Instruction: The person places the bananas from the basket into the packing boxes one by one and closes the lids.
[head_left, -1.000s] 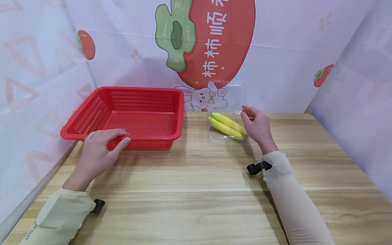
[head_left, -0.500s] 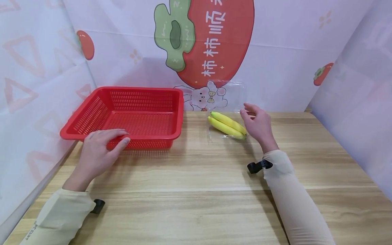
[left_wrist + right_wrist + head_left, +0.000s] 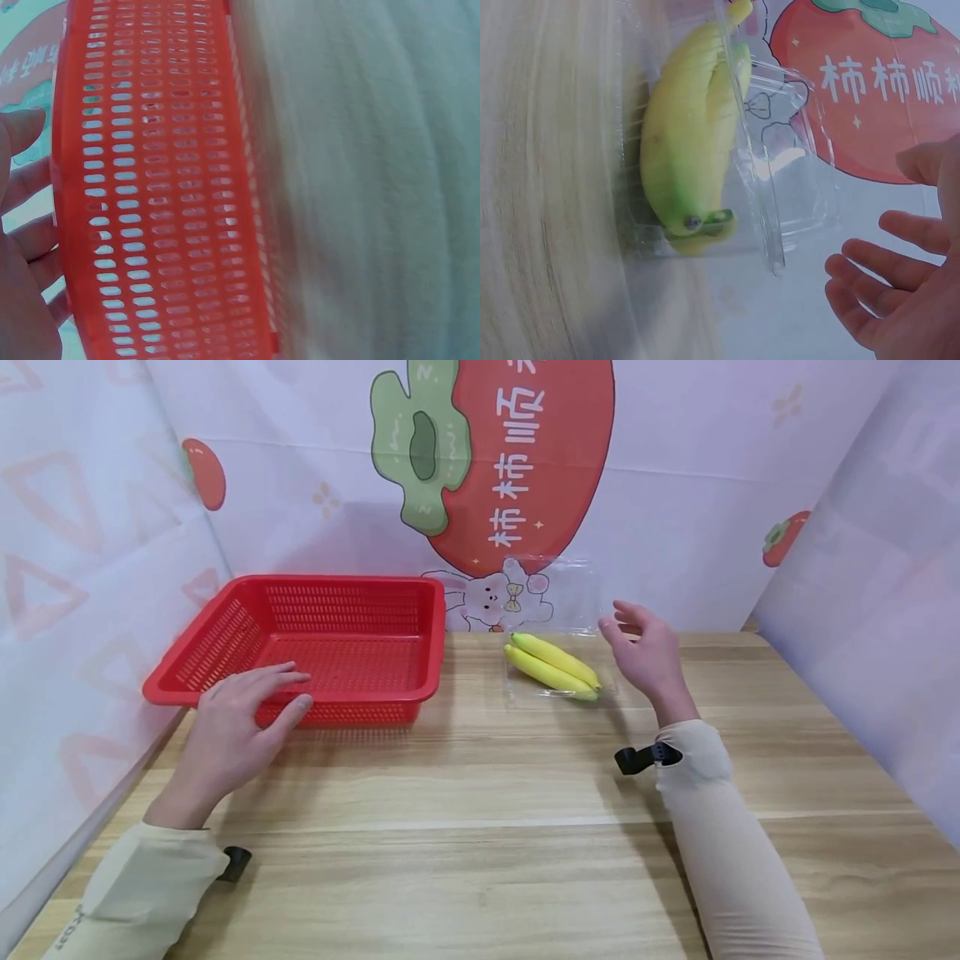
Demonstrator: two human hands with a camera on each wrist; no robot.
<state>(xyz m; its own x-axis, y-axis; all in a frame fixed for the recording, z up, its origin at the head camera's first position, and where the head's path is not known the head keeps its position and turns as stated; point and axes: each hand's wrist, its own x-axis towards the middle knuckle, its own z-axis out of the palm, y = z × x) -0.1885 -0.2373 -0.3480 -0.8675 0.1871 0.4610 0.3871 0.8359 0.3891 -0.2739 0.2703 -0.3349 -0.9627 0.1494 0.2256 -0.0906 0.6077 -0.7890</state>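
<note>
Two yellow bananas point(image 3: 551, 665) with greenish tips lie side by side in a clear plastic clamshell box point(image 3: 517, 693), its lid standing up against the back wall. To the right of the box, my right hand point(image 3: 647, 650) is held in the air with fingers loosely bent and nothing in them. In the right wrist view its fingers point(image 3: 885, 262) are apart from the clear box. My left hand point(image 3: 238, 725) hovers at the near rim of a red plastic basket point(image 3: 431, 685), thumb and fingers spread. The left wrist view shows its fingers beyond the basket's perforated side point(image 3: 165, 187).
A wooden table point(image 3: 465, 860) carries everything. Behind it hangs a white cloth backdrop point(image 3: 690, 543) printed with a large red persimmon and a rabbit. More cloth walls stand at left and right.
My right hand has drawn slightly right and up, away from the box. The left hand's fingers have straightened a little at the basket rim. The bananas and basket stay in place.
</note>
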